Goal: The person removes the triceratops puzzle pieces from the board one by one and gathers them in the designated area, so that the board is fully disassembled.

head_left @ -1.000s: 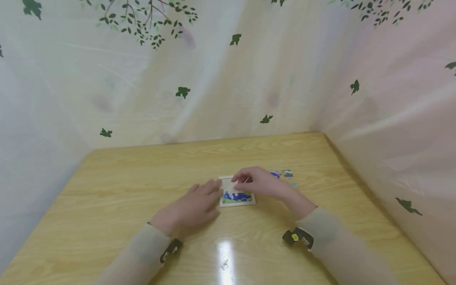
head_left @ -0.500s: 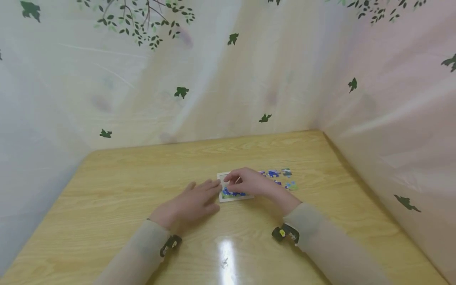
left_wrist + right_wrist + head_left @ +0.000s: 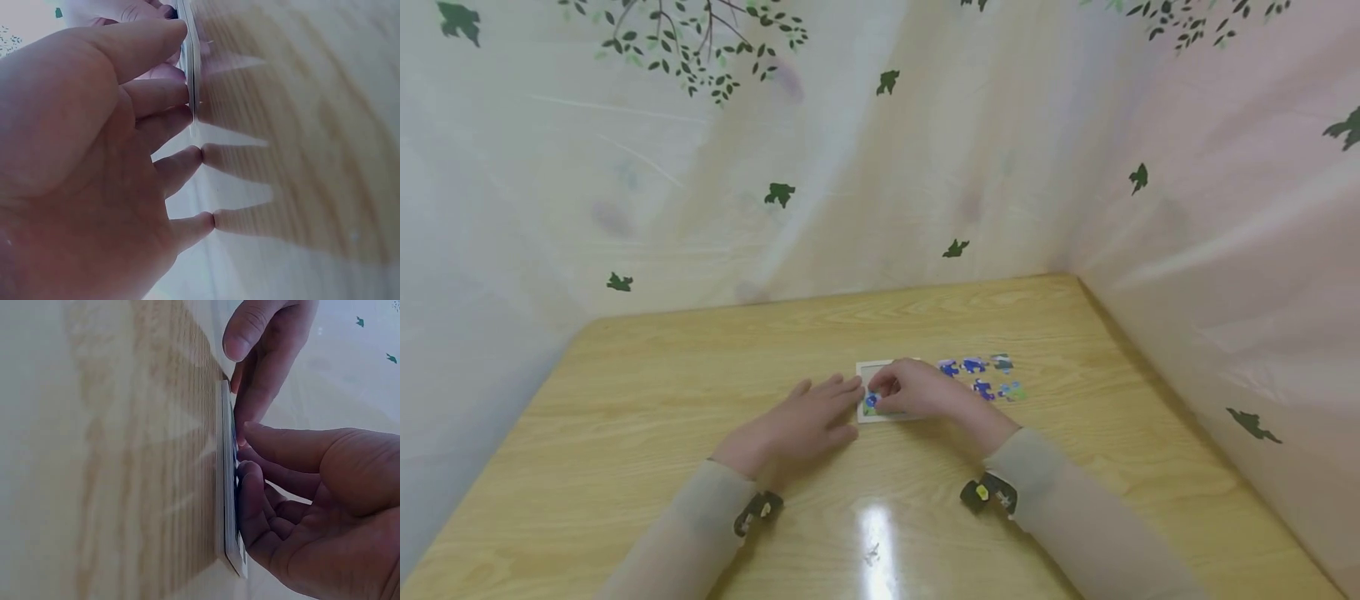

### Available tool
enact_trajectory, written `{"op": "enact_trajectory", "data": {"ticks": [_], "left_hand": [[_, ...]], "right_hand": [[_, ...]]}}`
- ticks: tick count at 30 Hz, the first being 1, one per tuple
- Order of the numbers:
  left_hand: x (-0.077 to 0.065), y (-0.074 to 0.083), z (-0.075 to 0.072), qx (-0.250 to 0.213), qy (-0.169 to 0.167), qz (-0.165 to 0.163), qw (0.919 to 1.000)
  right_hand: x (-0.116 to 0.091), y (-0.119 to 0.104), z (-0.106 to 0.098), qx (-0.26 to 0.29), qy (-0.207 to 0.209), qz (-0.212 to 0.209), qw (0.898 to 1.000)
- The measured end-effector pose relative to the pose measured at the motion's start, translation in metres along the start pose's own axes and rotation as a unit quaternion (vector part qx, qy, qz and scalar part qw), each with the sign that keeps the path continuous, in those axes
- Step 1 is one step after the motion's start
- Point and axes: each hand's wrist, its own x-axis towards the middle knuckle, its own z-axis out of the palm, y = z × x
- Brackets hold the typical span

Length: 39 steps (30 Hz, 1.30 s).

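Observation:
A small jigsaw puzzle tray [image 3: 867, 420] with a white border lies flat on the table, blue and green pieces [image 3: 871, 403] fitted along its near side. My left hand [image 3: 797, 427] lies to its left with fingers extended; in the left wrist view the left fingers [image 3: 159, 97] touch the tray's edge and the tabletop. Over the tray, my right hand [image 3: 919, 390] has thumb and fingertips together, pinching a puzzle piece mostly hidden by the fingers. The right wrist view shows the right thumb [image 3: 281, 447] low over the tray, close to the left hand.
Several loose blue, purple and green puzzle pieces [image 3: 974, 366] lie right of the tray, partly behind the right hand. The wooden table [image 3: 700, 358] meets a leaf-patterned curtain [image 3: 842, 167] at the back and right. A bright reflection shows near the front.
My right hand has moved left over the tray with its fingertips together, from the right half toward the left part. More loose pieces show behind it. The left hand stays nearly still.

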Motion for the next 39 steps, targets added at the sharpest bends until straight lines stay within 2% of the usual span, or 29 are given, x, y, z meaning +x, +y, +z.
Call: {"op": "enact_trajectory", "data": {"ticks": [18,24,29,33,39], "left_hand": [[-0.005,-0.002,-0.007,-0.005,0.0,0.012,0.9999],[-0.003,-0.004,-0.006,-0.005,-0.001,0.01,0.9999],[-0.004,-0.006,-0.004,-0.004,-0.002,0.008,1.0],[-0.005,-0.006,-0.004,-0.003,-0.003,0.01,0.9999],[-0.005,-0.003,-0.004,-0.001,-0.008,0.011,0.9999]], "right_hand": [[0.005,-0.004,0.003,-0.012,0.012,-0.004,1.0],[0.004,-0.004,0.004,0.005,0.016,0.006,1.0],[0.005,-0.004,0.005,0.012,0.018,-0.004,1.0],[0.006,0.0,0.005,0.03,0.019,-0.007,0.999],[0.005,0.008,-0.002,0.089,0.022,-0.012,0.996]]}}
